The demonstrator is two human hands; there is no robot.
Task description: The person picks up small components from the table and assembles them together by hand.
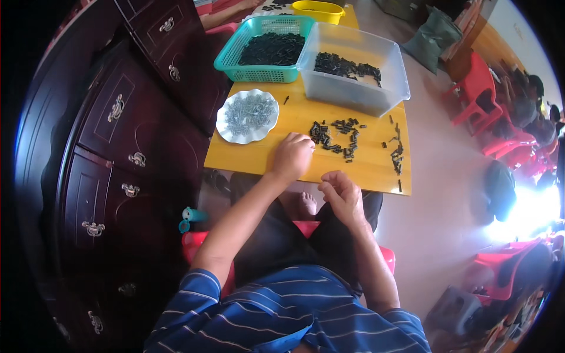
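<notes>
My left hand [293, 156] rests over the front part of the yellow table, its fingers curled closed toward the small black pieces. Whatever it holds is hidden. Just past the table's front edge, my right hand [344, 199] is closed with thumb and forefinger close together; anything between them is too small to make out. A loose group of short black cylindrical pieces [336, 147] lies on the tabletop beyond both hands. Left of that, a white scalloped dish [221, 122] carries many thin silvery metal pieces, perhaps pins or screws.
Behind the dish stands a green mesh basket [286, 75] of black pieces, beside a clear plastic bin [353, 97] holding more. More black pieces [397, 154] lie along the table's right edge. A yellow basin [318, 8] sits farther back, near another person's arm. Dark drawers [106, 112] flank the left.
</notes>
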